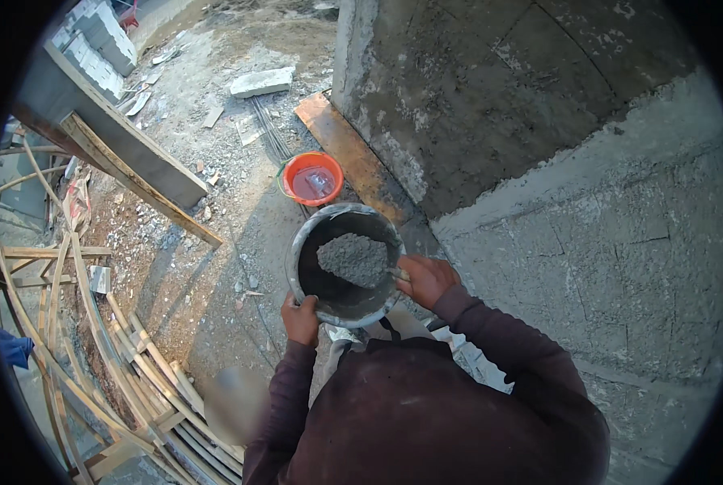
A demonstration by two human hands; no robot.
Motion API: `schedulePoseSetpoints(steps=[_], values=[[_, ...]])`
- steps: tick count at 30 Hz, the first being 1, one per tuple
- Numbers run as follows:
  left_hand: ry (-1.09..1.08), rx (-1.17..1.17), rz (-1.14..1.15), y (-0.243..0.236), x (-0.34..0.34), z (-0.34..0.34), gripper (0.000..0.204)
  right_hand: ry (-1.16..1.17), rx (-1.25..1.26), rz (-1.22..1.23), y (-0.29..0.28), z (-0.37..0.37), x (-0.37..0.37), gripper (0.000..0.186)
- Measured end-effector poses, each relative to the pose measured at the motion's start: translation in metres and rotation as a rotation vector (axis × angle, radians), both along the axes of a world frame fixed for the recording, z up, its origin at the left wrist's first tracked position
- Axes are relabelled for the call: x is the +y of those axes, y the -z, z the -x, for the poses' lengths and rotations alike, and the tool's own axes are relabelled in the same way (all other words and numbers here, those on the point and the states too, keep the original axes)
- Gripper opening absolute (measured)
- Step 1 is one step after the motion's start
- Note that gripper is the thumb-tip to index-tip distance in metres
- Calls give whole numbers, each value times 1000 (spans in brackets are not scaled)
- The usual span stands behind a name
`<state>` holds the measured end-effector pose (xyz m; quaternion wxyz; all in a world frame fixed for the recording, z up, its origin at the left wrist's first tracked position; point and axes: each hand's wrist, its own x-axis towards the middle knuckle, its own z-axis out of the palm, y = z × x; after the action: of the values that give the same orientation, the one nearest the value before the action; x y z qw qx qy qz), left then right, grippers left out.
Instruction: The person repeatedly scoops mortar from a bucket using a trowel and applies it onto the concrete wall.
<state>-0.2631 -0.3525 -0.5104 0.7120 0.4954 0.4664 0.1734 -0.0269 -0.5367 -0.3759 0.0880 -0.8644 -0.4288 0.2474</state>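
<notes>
My left hand [300, 322] grips the lower left rim of a round dark bucket [318, 305] held in front of my body, its rim smeared with pale cement. My right hand [426, 279] is closed round the handle of a trowel [399, 274] at the bucket's right side. Wet grey mortar [351, 257] is heaped over the trowel's blade, inside the bucket, hiding most of the blade. Just beyond the bucket stands an orange bucket [312, 181] with cloudy liquid in it.
A rendered grey wall [555, 242] fills the right, with a stained board [345, 153] along its foot. At left are a propped plank [143, 182], curved bamboo poles [151, 372] and stacked blocks [103, 48]. A concrete slab [260, 82] lies on rubble-strewn ground ahead.
</notes>
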Motion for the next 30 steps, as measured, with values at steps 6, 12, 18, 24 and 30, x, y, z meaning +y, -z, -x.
schedulePoseSetpoints(steps=[6,12,18,24,30], values=[[-251,-18,139,-2,-15,98,33,-250,53,-266,-142,10,-12,35],[-428,48,49,12,-27,187,42,-485,451,-310,-270,-40,-31,31],[-563,238,-59,21,-46,236,43,-257,877,-242,-289,-168,-74,31],[-541,208,18,20,-50,186,50,719,214,-601,-330,-295,-233,40],[-354,34,88,52,-57,157,52,547,79,-705,-379,-176,-228,47]])
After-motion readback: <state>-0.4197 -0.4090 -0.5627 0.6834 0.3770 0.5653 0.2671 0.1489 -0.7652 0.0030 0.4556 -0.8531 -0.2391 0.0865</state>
